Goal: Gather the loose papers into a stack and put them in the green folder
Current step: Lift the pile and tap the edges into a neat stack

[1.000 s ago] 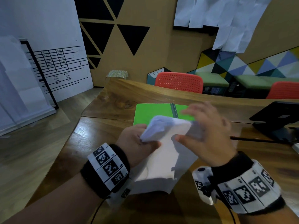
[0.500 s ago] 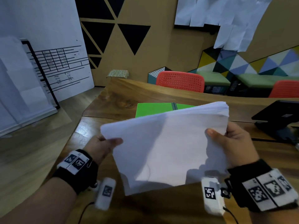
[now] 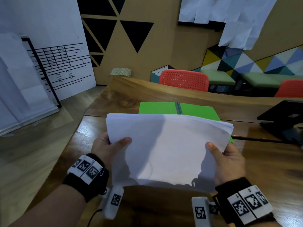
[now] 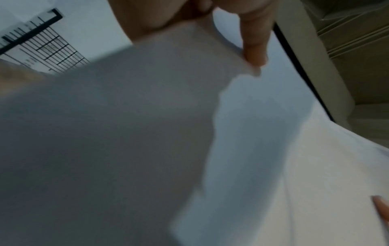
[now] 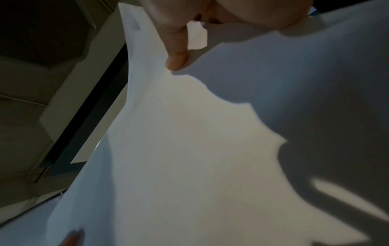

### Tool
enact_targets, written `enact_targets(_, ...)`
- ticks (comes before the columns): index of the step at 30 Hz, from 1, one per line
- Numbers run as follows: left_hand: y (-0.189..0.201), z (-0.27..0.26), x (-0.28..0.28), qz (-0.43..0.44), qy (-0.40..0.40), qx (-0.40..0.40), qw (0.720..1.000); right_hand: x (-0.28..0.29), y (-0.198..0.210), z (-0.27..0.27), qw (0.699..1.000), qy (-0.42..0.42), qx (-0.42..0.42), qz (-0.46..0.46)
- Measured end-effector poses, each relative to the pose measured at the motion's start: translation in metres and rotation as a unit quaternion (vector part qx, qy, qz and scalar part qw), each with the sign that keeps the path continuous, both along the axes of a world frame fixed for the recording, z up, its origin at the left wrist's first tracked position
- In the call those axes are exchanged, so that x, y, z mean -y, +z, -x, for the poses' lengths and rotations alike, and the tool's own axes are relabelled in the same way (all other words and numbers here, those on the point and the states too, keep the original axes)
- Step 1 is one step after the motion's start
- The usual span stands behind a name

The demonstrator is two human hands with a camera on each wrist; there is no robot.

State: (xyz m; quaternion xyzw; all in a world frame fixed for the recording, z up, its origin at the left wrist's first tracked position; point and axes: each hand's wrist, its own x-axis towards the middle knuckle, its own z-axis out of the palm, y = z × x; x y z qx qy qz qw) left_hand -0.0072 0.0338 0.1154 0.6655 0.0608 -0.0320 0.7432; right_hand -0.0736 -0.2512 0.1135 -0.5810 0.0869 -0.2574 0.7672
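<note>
A stack of white papers (image 3: 168, 148) is held up in the air over the wooden table (image 3: 124, 94), tilted toward me. My left hand (image 3: 111, 145) grips its left edge, thumb on top. On the right edge my right hand (image 3: 224, 158) grips the same way. Behind the stack the green folder (image 3: 157, 108) lies open and flat on the table, its near part hidden by the sheets. The left wrist view shows the papers (image 4: 126, 133) under my thumb (image 4: 254, 50). The right wrist view shows the papers (image 5: 200, 141) and my thumb (image 5: 176, 55) pressed on them.
A black device on a stand (image 3: 285, 118) sits at the table's right side. Two red chairs (image 3: 183, 80) stand behind the far edge. A whiteboard (image 3: 54, 63) leans against the wall on the left, past the table's left edge.
The crumpled bundle has been spread flat between my hands. The hands moved apart to its left and right edges, and the stack turned from slanted to nearly level.
</note>
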Motion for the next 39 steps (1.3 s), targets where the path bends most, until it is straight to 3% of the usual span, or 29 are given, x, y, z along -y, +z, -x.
enact_targets(3,-0.009,-0.007,-0.008,-0.068,-0.149,-0.074,0.984,0.006,-0.003,-0.006,0.999,0.017,-0.011,-0.032)
enact_targets(4,-0.014,-0.007,-0.009,-0.091,-0.159,-0.092,0.979,0.006,-0.005,-0.007,0.999,0.017,-0.017,-0.032)
enact_targets(8,-0.021,0.0,0.006,-0.09,-0.008,-0.086,0.992,-0.005,-0.016,-0.008,0.998,0.022,-0.032,-0.054)
enact_targets(11,-0.025,0.011,0.024,-0.086,0.03,-0.073,0.993,-0.015,-0.024,-0.006,0.997,0.024,-0.054,-0.052)
enact_targets(14,-0.025,0.018,0.03,-0.139,0.036,-0.046,0.989,-0.021,-0.031,-0.007,0.994,-0.006,-0.106,0.015)
enact_targets(17,-0.025,0.013,0.025,-0.122,0.035,-0.027,0.992,-0.02,-0.04,-0.004,0.987,-0.014,-0.15,0.064)
enact_targets(23,-0.017,0.004,0.016,-0.02,0.05,0.048,0.997,-0.016,-0.024,-0.003,0.991,-0.016,-0.136,0.005)
enact_targets(27,-0.014,-0.006,0.012,0.046,0.061,0.049,0.996,-0.006,-0.016,-0.011,0.991,-0.032,-0.133,-0.005)
enact_targets(39,-0.015,-0.016,0.007,0.017,0.039,0.079,0.996,0.007,-0.015,-0.03,0.989,-0.046,-0.132,0.05)
